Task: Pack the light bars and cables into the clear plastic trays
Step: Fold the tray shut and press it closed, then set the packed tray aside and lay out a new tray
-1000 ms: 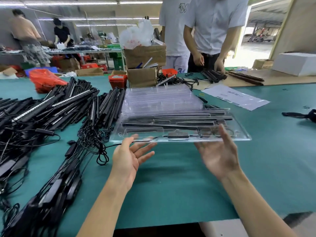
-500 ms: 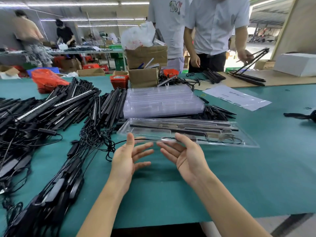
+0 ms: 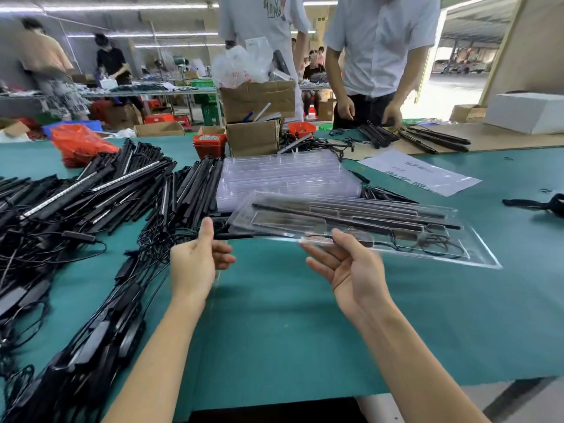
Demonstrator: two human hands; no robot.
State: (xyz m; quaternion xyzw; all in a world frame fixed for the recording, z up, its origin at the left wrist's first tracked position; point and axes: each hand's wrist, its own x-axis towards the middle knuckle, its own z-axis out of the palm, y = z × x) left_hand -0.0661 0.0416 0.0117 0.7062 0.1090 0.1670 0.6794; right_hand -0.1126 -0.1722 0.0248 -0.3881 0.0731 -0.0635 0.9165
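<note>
A clear plastic tray (image 3: 476,254) loaded with black light bars (image 3: 351,219) and a coiled cable (image 3: 427,244) hangs tilted just above the green table. My right hand (image 3: 351,267) is palm up at its near edge, thumb over the rim and fingers under it. My left hand (image 3: 198,257) hovers by the tray's left corner with thumb raised and fingers half curled, holding nothing. Behind the loaded tray sits a stack of empty clear trays (image 3: 287,175). Loose light bars (image 3: 91,190) and cables with black adapters (image 3: 91,346) are piled at the left.
Cardboard boxes (image 3: 256,99) and a red bin (image 3: 210,145) stand behind the trays. A printed sheet (image 3: 418,175) and a black strap (image 3: 537,204) lie at the right. Two people (image 3: 375,56) stand across the table, one handling more bars (image 3: 427,138). Bare green mat (image 3: 290,315) lies before me.
The loaded tray has come off the table, tilted, and shifted right. My right hand moved from the middle to the tray's near edge and took hold; my left hand curled its fingers.
</note>
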